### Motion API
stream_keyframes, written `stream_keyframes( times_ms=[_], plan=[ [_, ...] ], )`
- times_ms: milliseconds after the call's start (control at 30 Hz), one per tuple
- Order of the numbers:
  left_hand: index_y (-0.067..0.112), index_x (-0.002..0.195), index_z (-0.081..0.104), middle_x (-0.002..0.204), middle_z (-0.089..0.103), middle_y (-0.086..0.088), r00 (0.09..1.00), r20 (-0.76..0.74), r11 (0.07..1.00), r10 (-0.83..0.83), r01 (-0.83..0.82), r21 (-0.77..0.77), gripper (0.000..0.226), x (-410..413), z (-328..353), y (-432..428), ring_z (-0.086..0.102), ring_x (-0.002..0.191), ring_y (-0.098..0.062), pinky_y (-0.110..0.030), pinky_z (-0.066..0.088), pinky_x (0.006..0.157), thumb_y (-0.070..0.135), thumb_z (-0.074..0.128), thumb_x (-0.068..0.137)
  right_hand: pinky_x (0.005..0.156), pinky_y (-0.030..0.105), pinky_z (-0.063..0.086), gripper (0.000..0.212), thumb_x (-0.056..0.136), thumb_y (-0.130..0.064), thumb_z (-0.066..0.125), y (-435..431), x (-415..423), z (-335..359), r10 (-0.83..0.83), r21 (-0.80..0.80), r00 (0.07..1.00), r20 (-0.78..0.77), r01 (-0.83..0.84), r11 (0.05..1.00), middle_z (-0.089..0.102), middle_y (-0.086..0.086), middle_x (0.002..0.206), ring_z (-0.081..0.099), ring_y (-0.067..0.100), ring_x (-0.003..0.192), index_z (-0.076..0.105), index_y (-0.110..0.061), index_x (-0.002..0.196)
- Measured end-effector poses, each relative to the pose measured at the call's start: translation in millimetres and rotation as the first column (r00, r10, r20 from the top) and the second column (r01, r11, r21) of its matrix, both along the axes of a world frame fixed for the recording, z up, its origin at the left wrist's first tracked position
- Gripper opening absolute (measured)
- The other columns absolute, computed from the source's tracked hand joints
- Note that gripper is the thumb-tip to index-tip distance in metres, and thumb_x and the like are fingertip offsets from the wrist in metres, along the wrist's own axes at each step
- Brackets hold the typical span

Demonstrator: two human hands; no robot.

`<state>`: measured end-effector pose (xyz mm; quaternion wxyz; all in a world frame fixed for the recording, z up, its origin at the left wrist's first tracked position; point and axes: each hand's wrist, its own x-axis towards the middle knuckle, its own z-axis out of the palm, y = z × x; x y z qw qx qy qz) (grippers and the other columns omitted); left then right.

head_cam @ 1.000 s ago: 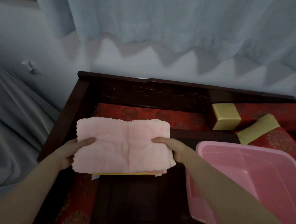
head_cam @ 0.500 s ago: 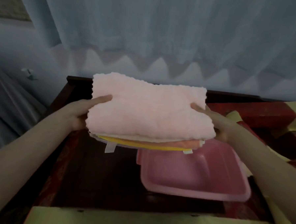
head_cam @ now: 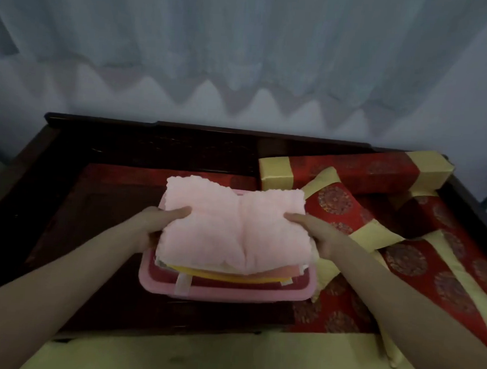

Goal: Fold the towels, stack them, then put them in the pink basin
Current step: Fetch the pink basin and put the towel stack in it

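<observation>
A stack of folded towels (head_cam: 234, 229), a fluffy pink one on top and yellow and orange layers showing at its near edge, hangs right over the pink basin (head_cam: 225, 292). My left hand (head_cam: 161, 222) grips the stack's left side, thumb on top. My right hand (head_cam: 310, 230) grips its right side the same way. The stack sags in the middle and covers most of the basin; only the basin's near rim and left edge show. Whether the stack touches the basin's bottom is hidden.
The basin stands on a dark wooden daybed (head_cam: 100, 205) with a raised back rail. Red and yellow brocade cushions (head_cam: 350, 173) crowd the right side, touching the basin's right edge. A pale yellow surface (head_cam: 199, 354) runs along the near edge. Curtains hang behind.
Both hands have carried the towel stack from the left of the daybed, up and to the right, then down over the pink basin. The view has shifted to centre on the basin.
</observation>
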<state>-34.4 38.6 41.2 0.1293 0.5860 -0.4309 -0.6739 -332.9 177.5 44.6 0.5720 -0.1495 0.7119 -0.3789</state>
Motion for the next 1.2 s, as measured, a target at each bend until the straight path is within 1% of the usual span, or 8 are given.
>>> stream_keyframes(
  times_ms=[300, 433, 567, 667, 767, 933, 1100, 1200],
  plan=[
    [-0.005, 0.118, 0.057, 0.103, 0.066, -0.018, 0.986, 0.159, 0.998, 0.046, -0.040, -0.042, 0.045, -32, -64, 1, 0.058, 0.088, -0.028, -0.035, 0.046, 0.079, 0.019, 0.072, 0.082, 0.051, 0.023, 0.048, 0.050, 0.073, -0.014, 0.060, -32, 26, -83, -0.117, 0.040, 0.988, -0.103, 0.121, 0.992, 0.066, 0.011, 0.091, 0.062, 0.024, 0.071, 0.052, -0.013, 0.123],
    [-0.003, 0.120, 0.058, 0.120, 0.063, -0.021, 0.966, 0.258, 0.983, -0.014, 0.060, -0.172, 0.045, -32, -78, -2, 0.060, 0.100, -0.033, -0.033, 0.046, 0.083, 0.022, 0.069, 0.084, 0.053, 0.024, 0.043, 0.019, 0.078, -0.015, 0.053, -29, 25, -104, -0.097, 0.132, 0.980, -0.174, 0.121, 0.984, 0.059, 0.009, 0.070, 0.056, 0.025, 0.060, 0.061, -0.006, 0.092],
    [-0.005, 0.136, 0.040, 0.134, 0.053, -0.023, 0.826, 0.547, 0.874, -0.136, 0.360, -0.326, 0.065, -32, -78, -5, 0.052, 0.120, -0.037, -0.036, 0.041, 0.096, 0.030, 0.063, 0.087, 0.085, 0.034, 0.051, 0.051, 0.084, -0.023, 0.051, -38, 24, -113, 0.175, 0.225, 0.897, -0.405, -0.087, 0.970, 0.063, 0.016, 0.117, 0.062, 0.032, 0.101, 0.046, -0.002, 0.130],
    [-0.003, 0.149, 0.006, 0.156, 0.017, -0.021, 0.775, 0.623, 0.588, -0.109, 0.555, -0.588, 0.088, -26, -71, 3, 0.022, 0.144, -0.033, -0.036, 0.021, 0.115, 0.029, 0.061, 0.089, 0.106, 0.042, 0.036, 0.078, 0.087, -0.014, 0.050, -32, 30, -93, 0.376, 0.231, 0.575, -0.727, -0.311, 0.922, 0.032, 0.022, 0.147, 0.040, 0.039, 0.130, 0.004, -0.003, 0.148],
    [0.006, 0.151, -0.006, 0.160, -0.008, -0.012, 0.496, 0.847, 0.184, -0.190, 0.866, -0.466, 0.100, -18, -65, 5, -0.005, 0.149, -0.025, -0.040, 0.003, 0.120, 0.054, 0.054, 0.086, 0.118, 0.044, 0.015, 0.087, 0.083, -0.015, 0.055, -20, 30, -74, 0.448, 0.238, 0.280, -0.849, -0.554, 0.798, 0.006, 0.015, 0.159, 0.007, 0.036, 0.145, 0.002, -0.010, 0.151],
    [0.003, 0.148, -0.014, 0.159, -0.016, -0.015, -0.101, 0.968, 0.030, -0.232, 0.993, 0.111, 0.124, -12, -71, -6, -0.016, 0.147, -0.028, -0.052, -0.010, 0.118, 0.080, 0.044, 0.071, 0.119, 0.041, 0.004, 0.099, 0.087, -0.034, 0.058, -12, 28, -89, 0.826, 0.583, 0.115, -0.553, -0.654, 0.481, -0.021, 0.011, 0.158, -0.014, 0.031, 0.147, -0.014, -0.009, 0.150],
    [0.002, 0.147, -0.016, 0.158, -0.015, -0.019, -0.280, 0.957, -0.024, -0.076, 0.960, 0.279, 0.124, -12, -86, -5, -0.012, 0.147, -0.033, -0.057, -0.014, 0.114, 0.085, 0.035, 0.071, 0.120, 0.041, 0.005, 0.093, 0.091, -0.023, 0.051, -10, 37, -102, 0.874, 0.687, 0.114, -0.471, -0.574, 0.445, -0.028, 0.014, 0.155, -0.015, 0.031, 0.146, -0.020, -0.005, 0.147],
    [0.005, 0.149, -0.012, 0.159, -0.011, -0.016, -0.239, 0.968, -0.020, -0.071, 0.971, 0.238, 0.119, -13, -84, -6, -0.009, 0.148, -0.030, -0.057, -0.015, 0.114, 0.083, 0.034, 0.073, 0.119, 0.040, 0.015, 0.088, 0.089, -0.025, 0.055, -10, 35, -96, 0.830, 0.629, 0.143, -0.539, -0.587, 0.510, -0.009, 0.015, 0.160, 0.001, 0.034, 0.148, -0.004, -0.004, 0.150]
  ],
)
